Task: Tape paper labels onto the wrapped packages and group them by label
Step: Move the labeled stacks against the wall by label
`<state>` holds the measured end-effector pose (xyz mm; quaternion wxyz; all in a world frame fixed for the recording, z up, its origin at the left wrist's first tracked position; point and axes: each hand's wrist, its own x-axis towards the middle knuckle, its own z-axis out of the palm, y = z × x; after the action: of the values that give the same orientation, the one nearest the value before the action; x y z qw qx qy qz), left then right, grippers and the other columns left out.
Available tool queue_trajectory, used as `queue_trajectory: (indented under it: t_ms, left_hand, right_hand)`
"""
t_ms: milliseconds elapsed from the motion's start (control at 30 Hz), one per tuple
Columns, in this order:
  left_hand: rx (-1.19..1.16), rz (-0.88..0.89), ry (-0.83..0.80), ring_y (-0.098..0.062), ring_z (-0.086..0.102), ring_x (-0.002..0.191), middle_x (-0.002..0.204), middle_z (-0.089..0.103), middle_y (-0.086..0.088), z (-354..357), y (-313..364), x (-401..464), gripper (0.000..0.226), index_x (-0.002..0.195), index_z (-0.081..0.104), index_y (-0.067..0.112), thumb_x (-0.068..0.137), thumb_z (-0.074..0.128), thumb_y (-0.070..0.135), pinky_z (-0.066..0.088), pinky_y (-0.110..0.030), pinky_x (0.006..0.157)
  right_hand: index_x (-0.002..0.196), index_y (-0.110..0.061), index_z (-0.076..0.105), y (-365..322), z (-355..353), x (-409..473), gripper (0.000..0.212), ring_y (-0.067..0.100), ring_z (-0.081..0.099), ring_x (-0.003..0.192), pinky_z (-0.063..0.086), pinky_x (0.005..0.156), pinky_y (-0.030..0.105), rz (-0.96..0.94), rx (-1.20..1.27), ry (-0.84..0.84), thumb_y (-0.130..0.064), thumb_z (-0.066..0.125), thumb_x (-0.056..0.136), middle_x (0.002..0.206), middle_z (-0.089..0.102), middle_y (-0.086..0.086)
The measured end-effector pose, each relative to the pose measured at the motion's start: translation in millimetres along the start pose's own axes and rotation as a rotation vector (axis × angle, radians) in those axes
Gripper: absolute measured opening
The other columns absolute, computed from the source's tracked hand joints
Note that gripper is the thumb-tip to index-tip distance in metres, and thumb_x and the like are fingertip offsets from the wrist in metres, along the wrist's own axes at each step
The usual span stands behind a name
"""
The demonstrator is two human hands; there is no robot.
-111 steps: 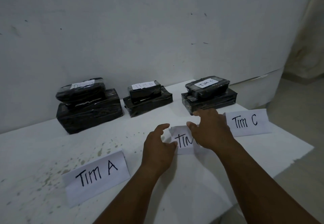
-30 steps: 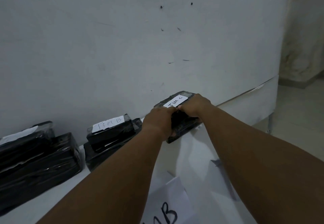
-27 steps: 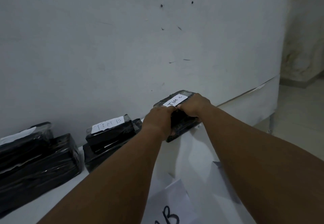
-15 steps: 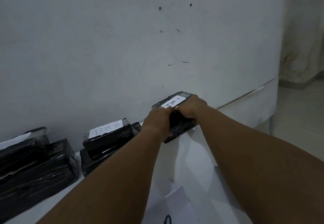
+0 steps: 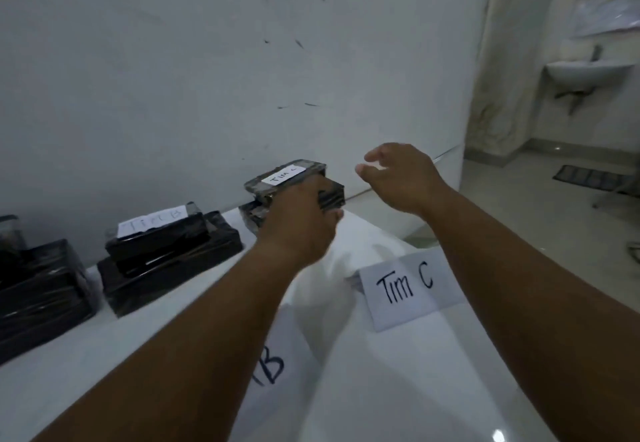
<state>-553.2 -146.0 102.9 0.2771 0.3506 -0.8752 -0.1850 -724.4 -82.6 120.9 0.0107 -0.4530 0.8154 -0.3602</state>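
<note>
A white table (image 5: 398, 389) runs along a pale, scuffed wall (image 5: 173, 60) marked with a few dark specks; at about three o'clock the room opens onto a tiled floor (image 5: 554, 233), with a wall-hung basin (image 5: 585, 72) at two o'clock and a dark mat (image 5: 588, 178) below it.

At nine o'clock a stack of black wrapped packages (image 5: 38, 296) sits partly cut off by the frame edge; its label cannot be read. Just beside it toward ten o'clock, a second stack of two black wrapped packages (image 5: 166, 254) carries a small paper label (image 5: 152, 223) reading "Tim B", faint and blurred. At six o'clock a paper sheet (image 5: 273, 365) lies flat on the table, mostly hidden by the forearm; only "B" shows.

Near the centre, the left hand (image 5: 298, 220) grips the near side of the upper wrapped package (image 5: 287, 182) of the third stack, fingers curled round it; its taped label (image 5: 283, 174) reads "Tim C"; the package sits askew on the one below (image 5: 251, 214). At one o'clock the right hand (image 5: 401, 178) hovers apart from the stack, fingers loosely spread and holding nothing. At four o'clock a standing paper sign (image 5: 405, 289) reads "Tim C".
</note>
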Motion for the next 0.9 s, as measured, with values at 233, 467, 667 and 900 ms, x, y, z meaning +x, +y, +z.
queue_trajectory:
  t_ms: [233,467,667,900]
  left_hand:
    - [-0.33,-0.263,0.035,-0.015,0.051,0.121,0.142,0.044,0.001,70.0,38.6,-93.7,0.063,0.143,0.035,0.037,0.092,0.072,0.033,0.048,-0.024,0.093]
    - [-0.385,-0.402,0.083,-0.015,0.055,0.124,0.142,0.05,0.002,88.3,39.0,-116.5,0.07,0.146,0.034,0.035,0.091,0.075,0.024,0.052,-0.032,0.101]
    - [-0.389,-0.357,0.103,-0.015,0.067,0.108,0.13,0.067,0.0,94.3,27.6,-118.1,0.054,0.141,0.045,0.028,0.094,0.069,0.015,0.058,-0.021,0.084]
    - [-0.427,-0.358,0.169,-0.008,0.062,0.096,0.129,0.067,0.001,101.7,17.5,-114.8,0.055,0.14,0.048,0.028,0.093,0.072,0.013,0.055,-0.012,0.08]
  right_hand:
    - [0.14,-0.028,0.053,56.2,6.0,-95.1,0.047,0.027,0.056,0.121,0.045,0.097,0.035,0.259,0.162,0.139,-0.048,0.058,0.098,0.143,0.051,0.01]
    - [0.144,-0.029,0.043,72.7,29.4,-128.9,0.051,0.035,0.049,0.124,0.048,0.099,0.048,0.407,0.015,0.116,-0.054,0.047,0.099,0.138,0.055,0.011]
    - [0.143,-0.024,0.045,77.0,40.1,-125.7,0.053,0.034,0.057,0.12,0.053,0.095,0.045,0.364,0.084,0.134,-0.046,0.057,0.097,0.136,0.059,0.01]
    - [0.144,-0.02,0.047,79.3,50.2,-108.2,0.051,0.023,0.058,0.113,0.048,0.08,0.028,0.277,0.178,0.178,-0.039,0.061,0.098,0.135,0.059,0.008]
